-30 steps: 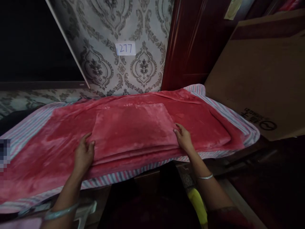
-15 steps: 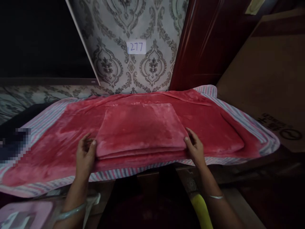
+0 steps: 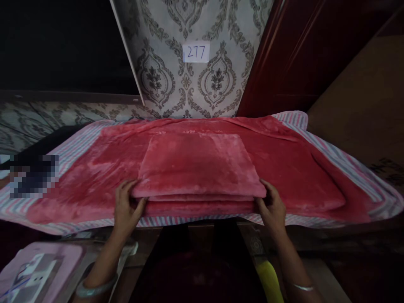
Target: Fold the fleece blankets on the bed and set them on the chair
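- The folded red cloth (image 3: 197,166) lies flat at the middle of the spread red fabric (image 3: 303,181), its long near edge facing the person and showing stacked layers.
- The left hand (image 3: 128,206) holds its near left corner in a narrow grip, fingers at the side edge, thumb at the front.
- The right hand (image 3: 273,208) pinches the near right corner likewise, thumb at the layered front edge.
- Flat red fabric stretches outward past both hands, giving sideways room; the broader span lies left and right of the fold.
- The fold's far edge stops short of the patterned wall (image 3: 186,99), with a rumpled red band between.
- A striped border (image 3: 78,145) rims the fabric; its near strip runs just below the hands.
- At right, a cardboard box (image 3: 362,92) stands close by the striped edge.
- A dark screen (image 3: 63,46) sits beyond the far left edge.
- A pink panel (image 3: 72,252) lies lower left, near the left forearm.
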The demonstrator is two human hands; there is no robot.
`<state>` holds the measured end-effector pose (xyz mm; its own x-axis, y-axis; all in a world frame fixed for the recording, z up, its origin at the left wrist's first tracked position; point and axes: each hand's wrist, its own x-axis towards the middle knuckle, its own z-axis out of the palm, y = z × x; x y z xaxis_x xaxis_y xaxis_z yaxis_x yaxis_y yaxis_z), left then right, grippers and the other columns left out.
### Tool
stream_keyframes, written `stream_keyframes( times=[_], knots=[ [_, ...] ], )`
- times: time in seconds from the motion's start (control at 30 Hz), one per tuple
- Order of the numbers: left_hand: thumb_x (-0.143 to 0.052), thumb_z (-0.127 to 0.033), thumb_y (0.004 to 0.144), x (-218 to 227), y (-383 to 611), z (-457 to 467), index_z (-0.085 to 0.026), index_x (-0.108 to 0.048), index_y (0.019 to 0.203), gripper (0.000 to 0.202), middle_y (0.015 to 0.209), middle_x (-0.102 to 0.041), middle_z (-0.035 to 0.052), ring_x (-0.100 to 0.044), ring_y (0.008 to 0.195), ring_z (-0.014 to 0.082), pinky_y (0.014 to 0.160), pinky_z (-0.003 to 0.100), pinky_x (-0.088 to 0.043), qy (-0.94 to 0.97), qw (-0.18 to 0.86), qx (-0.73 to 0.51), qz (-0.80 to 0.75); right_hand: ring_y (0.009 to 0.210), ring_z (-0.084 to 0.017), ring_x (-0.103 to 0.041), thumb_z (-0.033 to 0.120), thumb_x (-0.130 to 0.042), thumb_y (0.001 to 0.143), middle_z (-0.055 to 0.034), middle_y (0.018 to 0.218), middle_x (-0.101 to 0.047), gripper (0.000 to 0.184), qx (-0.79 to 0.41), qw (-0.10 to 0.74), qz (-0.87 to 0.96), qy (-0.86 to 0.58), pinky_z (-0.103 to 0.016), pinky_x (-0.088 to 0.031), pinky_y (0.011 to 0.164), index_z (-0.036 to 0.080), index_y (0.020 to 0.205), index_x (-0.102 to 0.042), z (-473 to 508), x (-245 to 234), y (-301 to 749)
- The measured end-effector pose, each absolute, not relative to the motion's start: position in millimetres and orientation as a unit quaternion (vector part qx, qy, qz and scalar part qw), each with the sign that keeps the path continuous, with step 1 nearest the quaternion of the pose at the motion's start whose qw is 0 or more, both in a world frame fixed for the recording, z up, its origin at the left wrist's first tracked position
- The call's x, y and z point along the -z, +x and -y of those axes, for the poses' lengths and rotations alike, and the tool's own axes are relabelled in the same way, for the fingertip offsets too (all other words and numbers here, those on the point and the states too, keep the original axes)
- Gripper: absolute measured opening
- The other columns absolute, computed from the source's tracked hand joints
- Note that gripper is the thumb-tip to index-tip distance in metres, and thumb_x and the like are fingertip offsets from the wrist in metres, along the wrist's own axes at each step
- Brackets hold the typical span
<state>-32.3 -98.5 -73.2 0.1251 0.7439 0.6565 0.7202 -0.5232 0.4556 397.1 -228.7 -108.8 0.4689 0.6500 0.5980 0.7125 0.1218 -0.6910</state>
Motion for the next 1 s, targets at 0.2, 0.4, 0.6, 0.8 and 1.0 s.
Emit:
stream_keyframes(
  times=[0.2,0.4,0.6,0.8,1.0],
  knots=[
    [-0.061,-0.058,0.077,70.1,-30.8,113.2,-0.020,-0.062,0.084,0.038,0.086,-0.061,0.0084,-0.058,0.090,0.0277,0.089,0.043,-0.048,0.683,0.032,-0.415,-0.600,0.079,-0.024,-0.059,0.063,-0.060,0.082,-0.0066,0.082,-0.066,0.042,0.030,0.511,0.466,-0.721,-0.037,-0.048,0.073,0.021,0.082,-0.066,236.1,100.4,386.5],
    [-0.055,-0.053,0.081,61.4,-25.0,116.0,-0.020,-0.062,0.080,0.033,0.085,-0.064,0.0056,-0.060,0.085,0.0222,0.083,0.036,-0.050,0.646,0.138,-0.465,-0.589,0.063,-0.019,-0.055,0.068,-0.063,0.074,-0.0030,0.071,-0.064,0.049,-0.056,0.531,0.391,-0.750,-0.030,-0.042,0.059,0.019,0.083,-0.065,236.7,93.6,382.2],
    [-0.060,-0.062,0.074,60.8,-29.7,110.0,-0.019,-0.069,0.076,0.044,0.082,-0.065,0.0066,-0.059,0.086,0.0248,0.086,0.040,-0.049,0.663,0.162,-0.430,-0.591,0.062,-0.021,-0.060,0.064,-0.069,0.067,-0.0041,0.071,-0.069,0.049,-0.119,0.512,0.391,-0.756,-0.032,-0.045,0.059,0.018,0.085,-0.068,236.4,92.3,385.6],
    [-0.062,-0.062,0.072,59.8,-22.6,104.4,-0.021,-0.069,0.080,0.043,0.090,-0.069,0.0056,-0.062,0.093,0.0265,0.089,0.040,-0.050,0.632,0.208,-0.434,-0.608,0.070,-0.022,-0.065,0.053,-0.073,0.067,-0.0063,0.079,-0.073,0.046,-0.157,0.595,0.378,-0.692,-0.033,-0.052,0.063,0.018,0.095,-0.064,220.7,86.9,372.6],
    [-0.057,-0.060,0.068,49.9,-31.8,97.9,-0.021,-0.068,0.078,0.042,0.083,-0.065,0.0046,-0.062,0.082,0.0270,0.075,0.040,-0.052,0.604,0.176,-0.412,-0.659,0.035,-0.012,-0.045,0.055,-0.074,0.065,0.0081,0.043,-0.050,0.041,-0.280,0.633,0.309,-0.652,-0.022,-0.036,0.036,0.024,0.077,-0.050,219.3,82.9,383.1]
  ],
)
